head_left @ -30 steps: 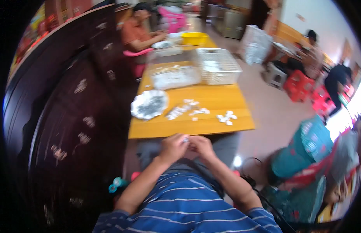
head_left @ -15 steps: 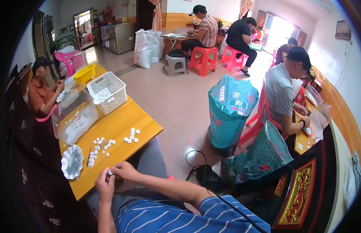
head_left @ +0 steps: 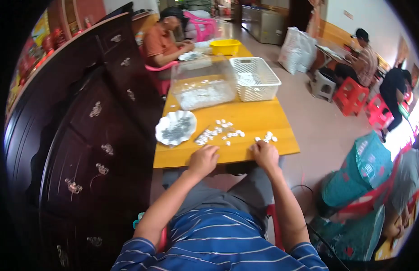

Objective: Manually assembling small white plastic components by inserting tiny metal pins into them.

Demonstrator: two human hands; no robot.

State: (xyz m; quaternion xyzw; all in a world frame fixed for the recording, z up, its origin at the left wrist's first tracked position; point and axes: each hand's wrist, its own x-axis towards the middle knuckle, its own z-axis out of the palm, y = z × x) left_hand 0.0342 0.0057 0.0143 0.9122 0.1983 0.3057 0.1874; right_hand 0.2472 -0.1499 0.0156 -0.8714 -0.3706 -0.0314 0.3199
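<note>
My left hand (head_left: 203,161) rests at the front edge of the yellow table (head_left: 268,115), its fingers curled together; whatever they hold is hidden. Just beyond it lies a scatter of small white plastic pieces (head_left: 228,133). At the edge farther right, my right hand (head_left: 266,156) has its fingers drawn into a pinch, and I cannot make out what is between them. A smaller group of white pieces (head_left: 269,136) touches or nearly touches its fingertips. Left of the scatter stands a white scalloped dish (head_left: 161,131) with small grey parts in it.
Behind the pieces are a clear plastic bin (head_left: 209,72) of white parts, a white basket (head_left: 259,93) and a yellow basin (head_left: 225,47). A co-worker (head_left: 159,43) sits at the far left. Dark cabinets (head_left: 96,126) line my left; teal sacks (head_left: 354,174) stand right.
My view has swung left to face the table. My hands, together around a small white piece before, are now apart, the right one beside the smaller group.
</note>
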